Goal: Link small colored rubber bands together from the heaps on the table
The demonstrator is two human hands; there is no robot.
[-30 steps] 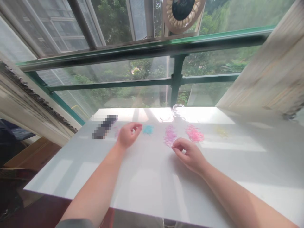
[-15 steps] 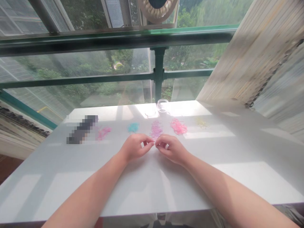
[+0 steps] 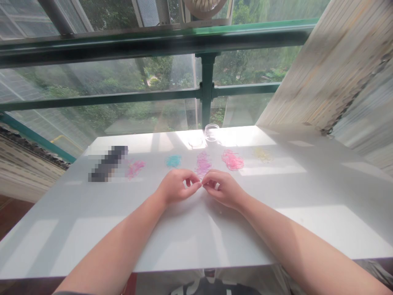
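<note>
My left hand (image 3: 181, 186) and my right hand (image 3: 221, 187) meet fingertip to fingertip above the white table. Each is closed in a pinch of thumb and forefinger; whatever lies between the tips is too small to make out. Just beyond them is a pile of thin purple strands (image 3: 203, 162), partly behind my right fingers. To its left lies a teal pile (image 3: 173, 160), and to its right a pink-red pile (image 3: 232, 160). A pink and purple pile (image 3: 135, 168) sits farther left, and a sparse yellow pile (image 3: 263, 154) farther right.
A clear round container (image 3: 211, 133) stands at the table's (image 3: 172, 250) back edge, with a clear round lid-like disc (image 3: 195, 141) beside it. A dark blurred-out object (image 3: 108, 164) lies at the left. Behind are a green railing (image 3: 207, 82), a fan (image 3: 205, 7) and a curtain (image 3: 303, 61).
The view has tilted down slightly, so the background sits higher in the picture. My two hands stay pinched together at nearly the same spot.
</note>
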